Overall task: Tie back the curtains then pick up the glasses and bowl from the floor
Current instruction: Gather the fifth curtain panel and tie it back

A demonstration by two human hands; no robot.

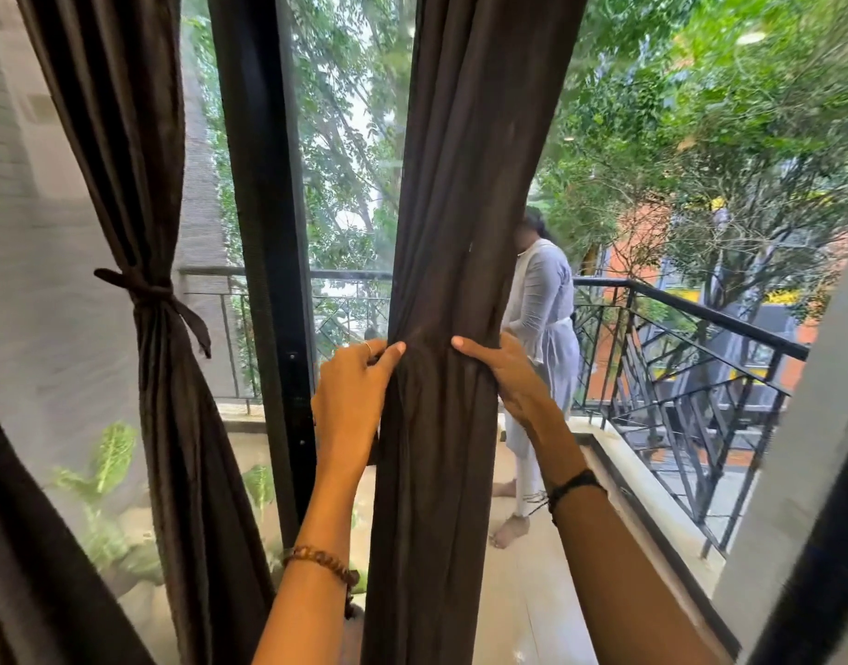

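Head view: a dark brown, softly pleated curtain [460, 280] hangs down the centre of the frame, gathered into a narrow column. The left hand [350, 400] and right hand [503, 376] grip it from either side at mid-frame, fingers curled round the bunched cloth, thumbs pressed on its front. At left, a second matching curtain [139, 184] is cinched by a knotted fabric tie [158, 295]. Behind the glass, a black metal railing [700, 319] crosses the right side, where a person in pale clothing [541, 319] stands.

Balcony floor [532, 611] w/ barefoot person [539, 328].
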